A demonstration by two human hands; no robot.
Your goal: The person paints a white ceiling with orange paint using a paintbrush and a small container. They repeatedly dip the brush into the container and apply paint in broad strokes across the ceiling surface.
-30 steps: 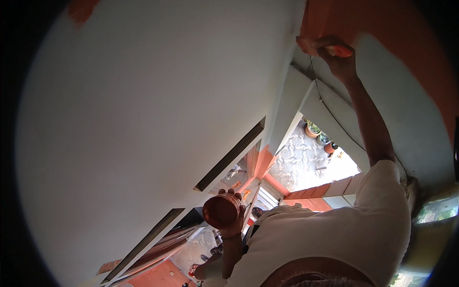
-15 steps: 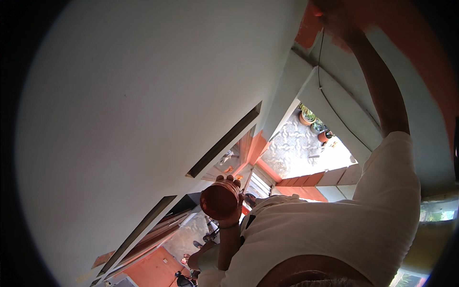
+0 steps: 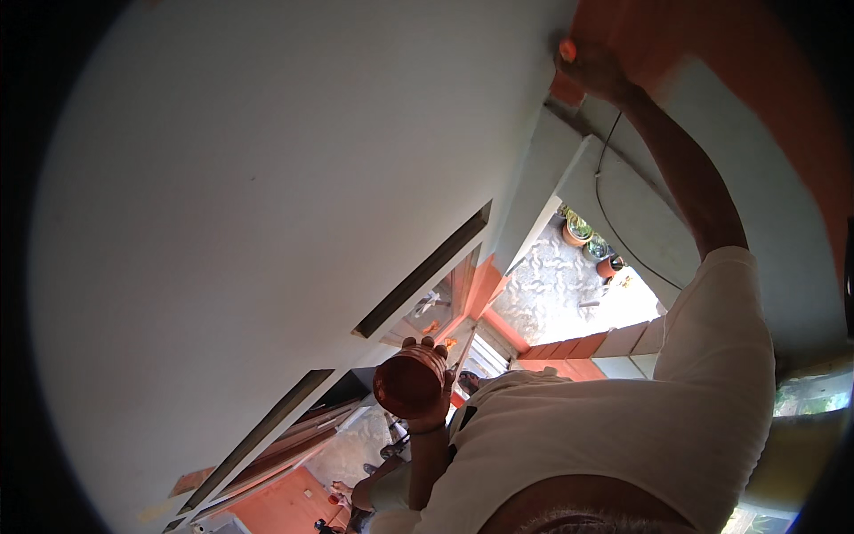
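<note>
My left hand point(image 3: 433, 405) is closed around a round pot point(image 3: 407, 388) with reddish-orange paint inside and on its side. It holds the pot out in front of my white shirt, with the fingertips over the far side. High at the upper right, my right hand point(image 3: 594, 71) is raised on an outstretched arm. Its fingers are closed on a small thing with a bright orange end point(image 3: 567, 51); the remainder is hidden. This hand is at the corner where a pale grey surface point(image 3: 285, 160) meets an orange-painted band point(image 3: 649, 36).
A dark cable point(image 3: 600, 182) hangs below my right forearm. Two dark slots point(image 3: 427, 267) cut the pale surface. Through an opening, potted plants point(image 3: 578, 231) stand on patterned paving point(image 3: 543, 276). Part of another person point(image 3: 374, 489) shows low down.
My right hand has moved left and slightly down along the orange area to the corner, bringing the orange end into view. My left hand still holds the pot in nearly the same place.
</note>
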